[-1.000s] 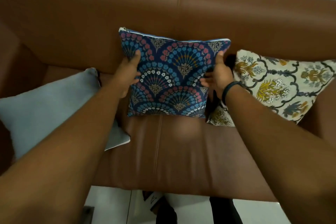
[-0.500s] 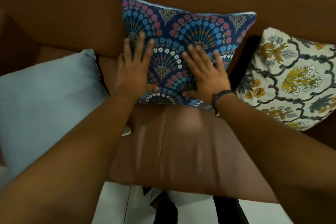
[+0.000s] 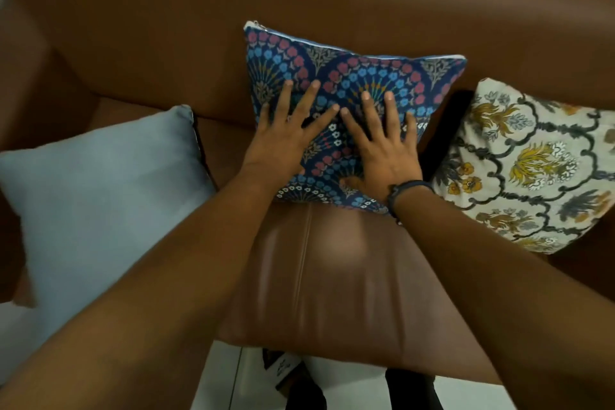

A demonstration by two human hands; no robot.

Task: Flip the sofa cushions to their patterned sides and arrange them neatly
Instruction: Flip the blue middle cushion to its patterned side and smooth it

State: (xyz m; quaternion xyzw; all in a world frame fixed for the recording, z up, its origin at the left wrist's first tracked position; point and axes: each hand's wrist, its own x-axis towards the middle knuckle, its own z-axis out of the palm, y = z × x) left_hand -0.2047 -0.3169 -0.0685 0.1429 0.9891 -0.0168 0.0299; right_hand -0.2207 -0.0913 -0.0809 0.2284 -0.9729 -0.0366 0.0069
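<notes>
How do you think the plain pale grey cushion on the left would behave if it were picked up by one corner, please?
The plain pale grey cushion looks soft and plump, so it would probably sag rather than hold stiff. It likely weighs little for its bulk. Its smooth fabric on the glossy brown leather sofa suggests that it may slide when pushed.

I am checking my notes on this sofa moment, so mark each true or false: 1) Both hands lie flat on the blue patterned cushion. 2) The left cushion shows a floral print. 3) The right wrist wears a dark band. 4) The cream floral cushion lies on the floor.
1) True: the left hand and right hand lie open, palms down, on the blue patterned cushion.
2) False: the grey cushion shows a plain side.
3) True: the dark band circles it.
4) False: the cream floral cushion sits on the sofa.
</notes>
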